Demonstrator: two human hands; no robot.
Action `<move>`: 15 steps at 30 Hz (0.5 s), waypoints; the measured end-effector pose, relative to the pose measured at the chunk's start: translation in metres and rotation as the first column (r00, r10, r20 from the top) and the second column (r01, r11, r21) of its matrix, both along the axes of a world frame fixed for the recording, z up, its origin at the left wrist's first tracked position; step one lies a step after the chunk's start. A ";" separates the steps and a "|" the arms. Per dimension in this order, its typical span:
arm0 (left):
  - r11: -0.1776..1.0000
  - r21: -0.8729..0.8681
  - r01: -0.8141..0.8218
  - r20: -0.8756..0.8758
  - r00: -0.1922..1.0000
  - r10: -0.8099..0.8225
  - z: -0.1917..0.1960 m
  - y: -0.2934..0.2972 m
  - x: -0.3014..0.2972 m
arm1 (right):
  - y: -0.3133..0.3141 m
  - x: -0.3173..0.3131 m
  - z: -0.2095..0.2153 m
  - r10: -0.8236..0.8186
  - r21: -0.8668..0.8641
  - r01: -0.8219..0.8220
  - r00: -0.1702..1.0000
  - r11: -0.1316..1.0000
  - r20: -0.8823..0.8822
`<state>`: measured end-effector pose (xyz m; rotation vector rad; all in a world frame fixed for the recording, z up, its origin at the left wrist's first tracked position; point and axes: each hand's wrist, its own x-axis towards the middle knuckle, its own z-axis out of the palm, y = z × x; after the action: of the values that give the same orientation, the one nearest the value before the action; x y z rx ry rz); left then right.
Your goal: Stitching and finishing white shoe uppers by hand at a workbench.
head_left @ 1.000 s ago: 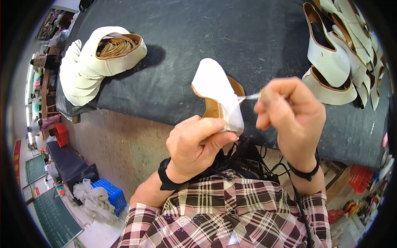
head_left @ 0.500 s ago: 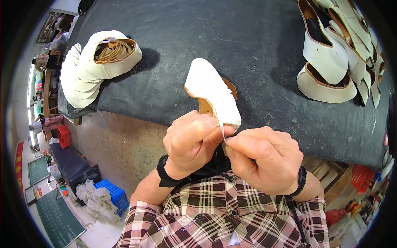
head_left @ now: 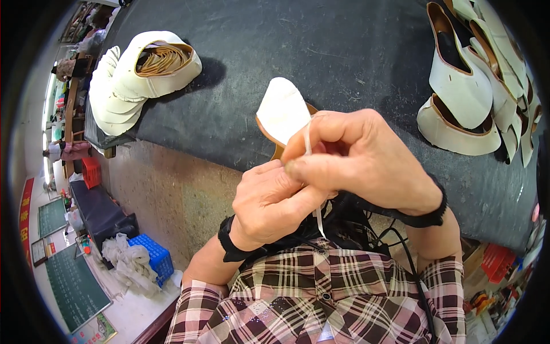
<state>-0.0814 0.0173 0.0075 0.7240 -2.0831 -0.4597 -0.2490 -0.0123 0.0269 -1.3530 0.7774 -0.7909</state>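
I held the shoe (head_left: 283, 114) up in front of my chest, over the near edge of the dark table (head_left: 321, 51). Its long axis ran from my hands up and slightly left, so the white rounded end pointed away from me toward the table, while the other end was buried in my grip. The white face was turned up; a tan edge showed beneath it on the right.

My left hand (head_left: 269, 203) was closed around the near end of the shoe from below, fingers curled. My right hand (head_left: 358, 160) lay over it, thumb and forefinger pinched on a thin white strip (head_left: 309, 143). The strip ran from the shoe's right edge down through the pinch, and its loose end hung below my hands against my plaid shirt (head_left: 321, 298). The two hands touched each other.

On the table, far left, sat a stack of white uppers (head_left: 137, 74), well apart from the shoe. On the far right lay a row of white shoes (head_left: 470, 92), overlapping one another.
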 end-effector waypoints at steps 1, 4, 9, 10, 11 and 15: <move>1.000 0.001 -0.012 0.019 1.000 0.012 0.002 0.001 0.002 | 0.001 0.000 -0.003 0.011 0.001 -0.011 1.000 1.000 0.003; 0.988 0.098 -0.117 -0.110 0.986 0.128 -0.001 0.006 0.006 | 0.004 0.002 -0.001 -0.151 0.160 0.129 0.980 0.979 0.130; 0.889 0.393 -0.237 -0.369 0.844 0.388 -0.002 0.011 0.006 | 0.020 0.022 -0.014 -0.415 -0.272 0.413 0.908 0.869 0.053; 0.833 0.521 -0.186 -0.421 0.793 0.440 0.004 0.012 0.004 | 0.021 0.023 -0.016 -0.433 -0.538 0.384 0.900 0.750 0.038; 0.834 0.517 -0.193 -0.418 0.793 0.443 0.009 0.011 0.006 | 0.022 0.023 -0.017 -0.457 -0.759 0.319 0.889 0.568 0.031; 0.651 0.757 0.062 -0.371 0.860 0.350 0.034 -0.005 0.014 | 0.022 0.031 -0.028 -0.490 -0.940 0.303 0.850 0.157 0.192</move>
<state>-0.0671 0.0128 0.0416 1.1024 -1.2716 -1.3173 -0.2180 0.0101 -0.0007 -2.3902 0.8025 -1.8249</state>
